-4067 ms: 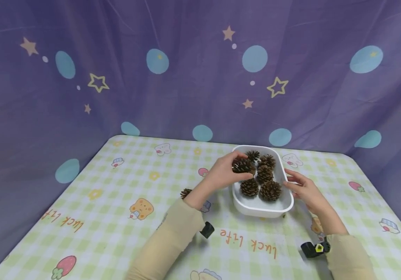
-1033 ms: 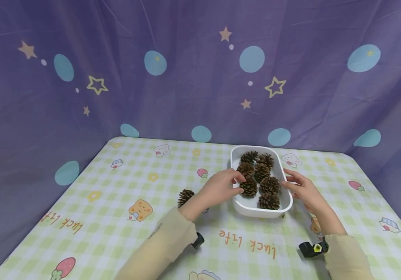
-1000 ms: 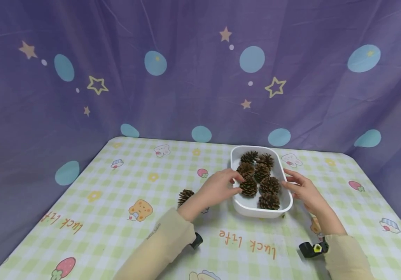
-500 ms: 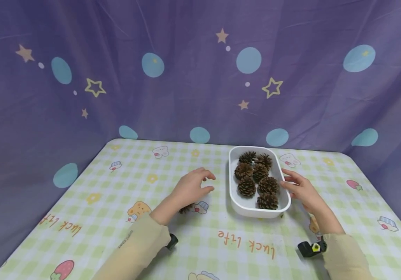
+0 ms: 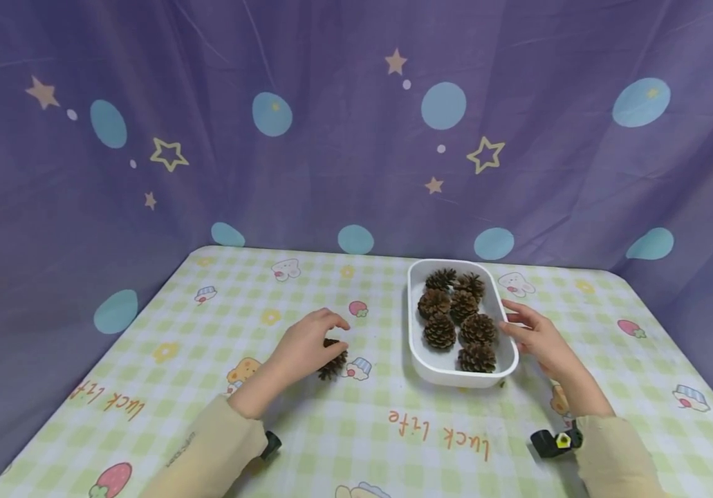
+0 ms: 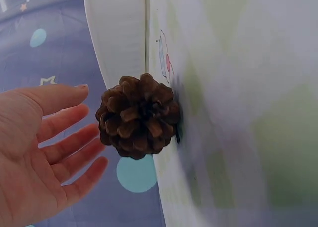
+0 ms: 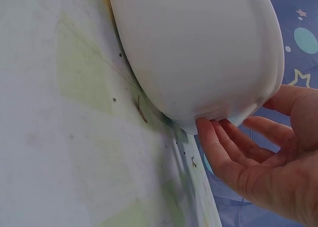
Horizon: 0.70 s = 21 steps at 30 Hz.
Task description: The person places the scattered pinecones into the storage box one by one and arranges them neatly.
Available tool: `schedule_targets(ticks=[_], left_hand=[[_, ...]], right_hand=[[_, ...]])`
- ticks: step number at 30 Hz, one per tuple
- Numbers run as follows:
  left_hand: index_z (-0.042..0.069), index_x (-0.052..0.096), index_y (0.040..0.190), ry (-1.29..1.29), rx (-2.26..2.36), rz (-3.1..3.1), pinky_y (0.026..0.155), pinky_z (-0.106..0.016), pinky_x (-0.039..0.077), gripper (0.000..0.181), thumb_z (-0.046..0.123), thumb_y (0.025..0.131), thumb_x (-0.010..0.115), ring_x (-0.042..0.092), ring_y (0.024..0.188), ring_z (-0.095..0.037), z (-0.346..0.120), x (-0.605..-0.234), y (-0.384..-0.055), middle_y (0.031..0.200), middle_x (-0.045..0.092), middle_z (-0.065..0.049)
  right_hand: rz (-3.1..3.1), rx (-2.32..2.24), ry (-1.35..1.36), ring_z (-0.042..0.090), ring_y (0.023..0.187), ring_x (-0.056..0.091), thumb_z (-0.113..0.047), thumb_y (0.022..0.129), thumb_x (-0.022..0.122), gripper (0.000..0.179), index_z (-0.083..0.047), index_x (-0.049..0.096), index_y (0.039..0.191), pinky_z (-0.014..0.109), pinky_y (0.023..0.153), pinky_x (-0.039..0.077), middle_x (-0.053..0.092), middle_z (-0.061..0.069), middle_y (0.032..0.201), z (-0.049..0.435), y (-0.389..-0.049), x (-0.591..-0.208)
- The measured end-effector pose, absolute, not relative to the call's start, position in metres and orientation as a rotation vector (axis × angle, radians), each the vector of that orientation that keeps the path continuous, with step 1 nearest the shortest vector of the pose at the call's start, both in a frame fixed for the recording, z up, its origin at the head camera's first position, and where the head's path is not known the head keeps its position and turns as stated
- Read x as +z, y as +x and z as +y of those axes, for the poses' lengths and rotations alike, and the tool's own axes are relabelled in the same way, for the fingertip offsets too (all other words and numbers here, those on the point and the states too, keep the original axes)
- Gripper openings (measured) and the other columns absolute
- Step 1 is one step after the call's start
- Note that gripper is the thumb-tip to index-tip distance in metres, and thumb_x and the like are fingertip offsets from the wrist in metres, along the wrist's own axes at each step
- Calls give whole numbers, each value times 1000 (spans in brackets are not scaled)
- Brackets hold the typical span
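Observation:
In the head view my left hand [image 5: 306, 346] is over the tablecloth, thumb and fingers spread around the upper left of a brown pine cone [image 5: 333, 361]. The left wrist view has that pine cone [image 6: 138, 116] just off the fingertips [image 6: 81, 88], with a gap between. A white rectangular tray [image 5: 415, 363] stands to the right and holds several pine cones [image 5: 439, 332]. My right hand [image 5: 539, 339] touches the tray's right side. In the right wrist view its fingertips [image 7: 204, 125] rest against the tray's outer wall [image 7: 198, 53], and the thumb lies by the rim.
A checked, printed tablecloth [image 5: 306, 443] covers the table. Behind it hangs a purple curtain [image 5: 344, 173] with stars and blue ovals. Tiny dark crumbs [image 7: 143, 110] lie beside the tray.
My left hand has left the tray, where it was setting down a pine cone, and moved left and down to the loose pine cone. The right hand stays at the tray.

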State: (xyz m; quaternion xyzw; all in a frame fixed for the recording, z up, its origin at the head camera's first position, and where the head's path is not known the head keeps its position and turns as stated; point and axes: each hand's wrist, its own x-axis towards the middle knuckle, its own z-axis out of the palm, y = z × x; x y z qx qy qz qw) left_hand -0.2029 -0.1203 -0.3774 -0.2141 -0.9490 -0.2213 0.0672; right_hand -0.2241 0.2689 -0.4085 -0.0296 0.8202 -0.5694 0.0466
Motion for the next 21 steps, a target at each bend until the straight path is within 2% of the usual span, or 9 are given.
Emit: schedule_targets(ticks=[5,11,21], left_hand=[[17,66,102,-627,-599,-2846,79,-34,51,22,25,81,68,57,96,-17,-129,-378,-193,102,60,4],[17,67,98,-638,-507,-2825,74,-31,51,23,29,78,71,58,91,-15,-133,-377,-182,99,60,4],[17,64,105,-625,-528,-2871,77,-34,51,33,32,77,73,57,94,-16,-134,-384,-178,103,58,2]], right_hand=[[2517,-1736,-92,-6,82,51,-22,92,54,62,-3,24,143,21,66,50,39,28,129,268,-223,-409],[2516,-1738,-100,-6,82,52,-22,92,54,62,-3,24,143,22,65,50,39,29,129,269,-223,-409],[2514,-1728,-98,-6,83,52,-24,92,54,63,-4,24,143,23,66,50,38,28,131,269,-224,-409]])
